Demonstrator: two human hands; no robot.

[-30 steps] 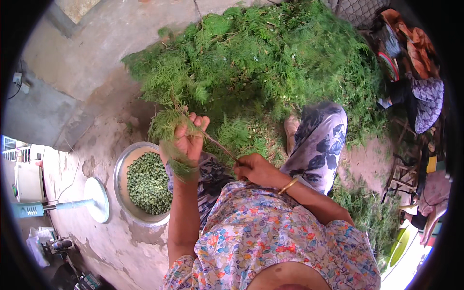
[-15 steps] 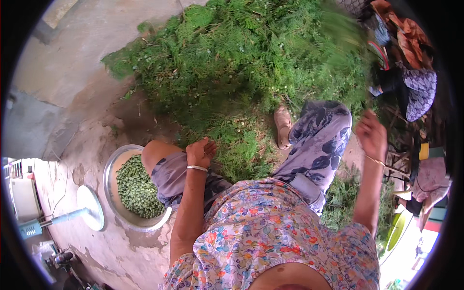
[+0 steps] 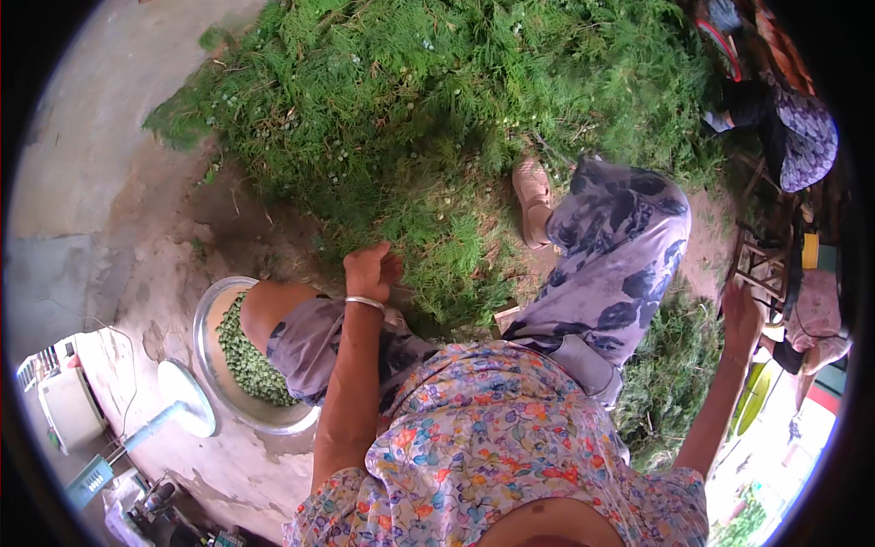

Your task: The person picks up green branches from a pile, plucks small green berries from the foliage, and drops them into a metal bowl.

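Note:
My left hand (image 3: pixel 372 272), with a white bangle at its wrist, is above my left knee, beside cut evergreen sprigs. Its fingers are curled in, hiding whatever they may hold. Out to the far right, my right hand (image 3: pixel 741 314) is beside a wooden stool (image 3: pixel 764 266). Its fingers look stretched, with nothing visible in them. A large heap of leafy evergreen branches (image 3: pixel 437 91) with small pale cones spreads before me. Partly behind my left knee, a wide metal basin (image 3: pixel 209 369) holds many small green cones (image 3: pixel 251 365).
A pale blue stand with a round base (image 3: pixel 187 397) lies left of the basin. More cut branches (image 3: pixel 670 392) lie right of my right leg. Another person's patterned clothing (image 3: pixel 807 137) shows at the upper right. My shoe (image 3: pixel 531 191) rests against the heap.
My right hand has moved outward and toward me, down to the right. The blurred greenery at the upper right is now still. My left hand stays curled near my knee; the view has shifted.

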